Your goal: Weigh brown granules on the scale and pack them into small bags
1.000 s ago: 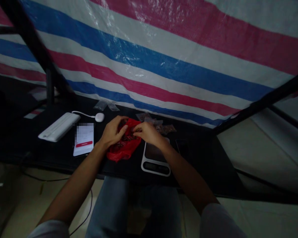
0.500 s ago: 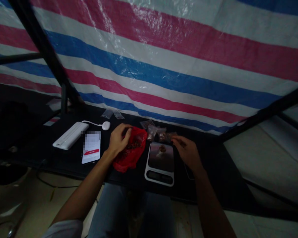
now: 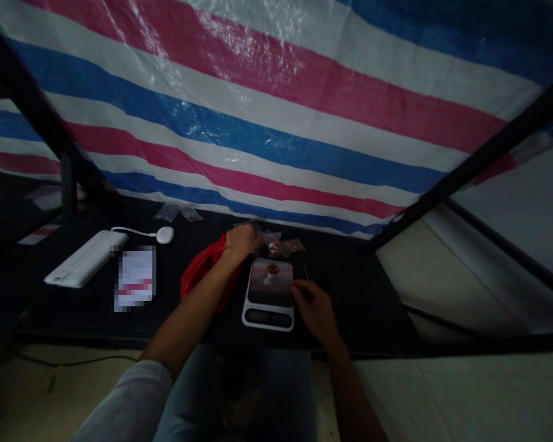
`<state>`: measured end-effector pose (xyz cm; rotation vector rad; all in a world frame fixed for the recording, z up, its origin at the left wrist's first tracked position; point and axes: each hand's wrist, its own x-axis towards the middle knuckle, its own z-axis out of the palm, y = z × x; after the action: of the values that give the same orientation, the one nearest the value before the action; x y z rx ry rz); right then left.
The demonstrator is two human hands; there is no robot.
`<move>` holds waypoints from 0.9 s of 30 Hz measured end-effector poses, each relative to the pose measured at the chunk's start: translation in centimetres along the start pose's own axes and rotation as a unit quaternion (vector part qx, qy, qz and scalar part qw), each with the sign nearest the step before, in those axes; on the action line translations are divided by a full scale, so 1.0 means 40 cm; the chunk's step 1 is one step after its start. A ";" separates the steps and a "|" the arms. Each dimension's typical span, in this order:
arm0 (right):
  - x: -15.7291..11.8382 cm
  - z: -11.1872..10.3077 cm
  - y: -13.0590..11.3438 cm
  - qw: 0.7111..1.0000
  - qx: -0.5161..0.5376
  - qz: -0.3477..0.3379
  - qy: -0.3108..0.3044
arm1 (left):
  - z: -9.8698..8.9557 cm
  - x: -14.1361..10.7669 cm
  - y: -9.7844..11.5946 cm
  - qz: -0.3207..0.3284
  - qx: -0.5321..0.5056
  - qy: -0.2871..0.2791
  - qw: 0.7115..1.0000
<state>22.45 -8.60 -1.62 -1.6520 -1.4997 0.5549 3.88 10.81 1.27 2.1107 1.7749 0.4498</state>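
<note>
My left hand [image 3: 242,240] reaches over the far right end of a red plastic bag [image 3: 203,261]. Its fingers look curled, close to small clear zip bags [image 3: 275,247] with brown bits inside; whatever they grasp is hidden. Right of the red bag stands a white digital kitchen scale [image 3: 268,318] with a dark plate. A small brownish container [image 3: 272,270] sits on that plate. At the scale's right edge is my right hand [image 3: 314,307], thumb and forefinger brought together. I cannot make out anything between those fingertips. My left forearm covers part of the red bag.
Left on the black table [image 3: 166,325] lie a phone [image 3: 136,279], a long white device [image 3: 85,259] and a round white piece [image 3: 164,234] on a cable. Flat clear bags [image 3: 177,212] lie behind them. A striped sheet [image 3: 239,141] closes off the back.
My left hand has moved from the red bag's left side over to its far right end, by the zip bags. My right hand has drawn back from the zip bags to the scale's edge.
</note>
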 end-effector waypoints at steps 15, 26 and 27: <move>0.109 0.084 -0.034 0.995 -0.038 -0.084 -0.029 | -0.114 -0.207 -0.109 0.161 -0.402 0.142 0.890; 0.130 0.060 -0.089 0.985 -0.019 -0.145 -0.097 | -0.025 -0.334 -0.174 0.153 -0.334 0.006 0.930; 0.137 0.054 -0.103 0.981 -0.028 -0.159 -0.107 | -0.016 -0.336 -0.173 0.151 -0.334 0.001 0.930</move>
<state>19.37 -2.93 1.52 -1.3868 -1.9079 0.5289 -4.71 -1.30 -1.59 1.8585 1.0620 0.9763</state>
